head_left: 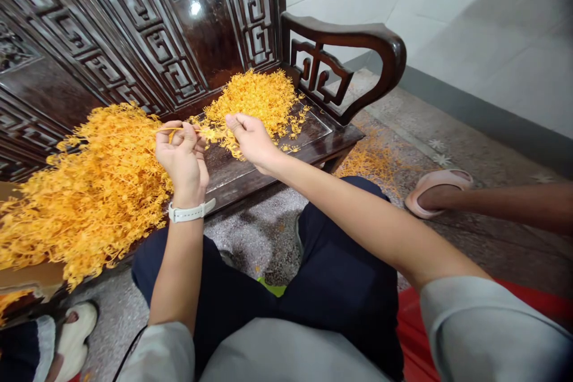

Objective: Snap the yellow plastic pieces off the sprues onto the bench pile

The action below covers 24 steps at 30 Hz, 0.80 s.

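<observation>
Over bench (233, 173) front | L hand (182, 158) fingers pinch orange stem (203, 130), R hand (251, 140) fingers pinch its tuft end, btwn big pile (98, 191) & small pile (257, 98) | I'd grip close, pull straight.

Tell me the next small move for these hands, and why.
Probably draw the hands apart to split the orange sprig. The left hand pinches its thin stem and the right hand its tufted end, both above the bench seat, with the smaller pile just behind.

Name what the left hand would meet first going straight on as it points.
Probably the carved backrest, since the left hand points between the big orange pile and the smaller pile; depth unclear.
</observation>
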### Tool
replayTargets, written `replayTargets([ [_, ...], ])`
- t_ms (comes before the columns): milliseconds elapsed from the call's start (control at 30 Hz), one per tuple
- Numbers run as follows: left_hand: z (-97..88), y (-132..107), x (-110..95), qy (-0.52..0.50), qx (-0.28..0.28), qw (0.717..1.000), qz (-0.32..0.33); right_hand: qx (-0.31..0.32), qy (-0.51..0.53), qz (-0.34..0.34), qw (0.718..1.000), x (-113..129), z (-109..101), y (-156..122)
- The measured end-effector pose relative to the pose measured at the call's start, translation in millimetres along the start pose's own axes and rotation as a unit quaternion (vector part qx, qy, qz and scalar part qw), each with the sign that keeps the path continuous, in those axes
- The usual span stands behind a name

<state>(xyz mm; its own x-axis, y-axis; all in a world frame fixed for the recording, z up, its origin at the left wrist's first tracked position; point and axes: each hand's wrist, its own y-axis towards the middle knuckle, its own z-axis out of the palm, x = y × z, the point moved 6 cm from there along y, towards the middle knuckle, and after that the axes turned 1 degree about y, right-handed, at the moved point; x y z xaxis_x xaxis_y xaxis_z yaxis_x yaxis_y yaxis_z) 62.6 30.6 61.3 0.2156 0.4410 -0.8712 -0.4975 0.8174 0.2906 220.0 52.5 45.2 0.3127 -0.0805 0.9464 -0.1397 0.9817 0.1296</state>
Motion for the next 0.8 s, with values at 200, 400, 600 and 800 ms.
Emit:
replayTargets([
  [200,-15.4,15.9,1.5,-0.054,-0.033,0.998,-0.002,0.140,-0.002,0.003,0.990,-2.6,28.8,-7.5],
  [400,-21.4,23.0,14.0,-0.069,-0.051,0.993,-0.080,0.196,-0.016,-0.041,0.980,7.9,40.2,-13.0],
  [600,-29.7,36.1,5.9,-0.067,-0.071,0.992,-0.082,0.181,-0.036,-0.084,0.979,16.6,39.3,-23.2],
  [800,-29.1,40.9,-9.0,-0.032,-0.065,0.996,-0.050,0.226,-0.040,-0.017,0.973,16.8,42.9,-37.9],
])
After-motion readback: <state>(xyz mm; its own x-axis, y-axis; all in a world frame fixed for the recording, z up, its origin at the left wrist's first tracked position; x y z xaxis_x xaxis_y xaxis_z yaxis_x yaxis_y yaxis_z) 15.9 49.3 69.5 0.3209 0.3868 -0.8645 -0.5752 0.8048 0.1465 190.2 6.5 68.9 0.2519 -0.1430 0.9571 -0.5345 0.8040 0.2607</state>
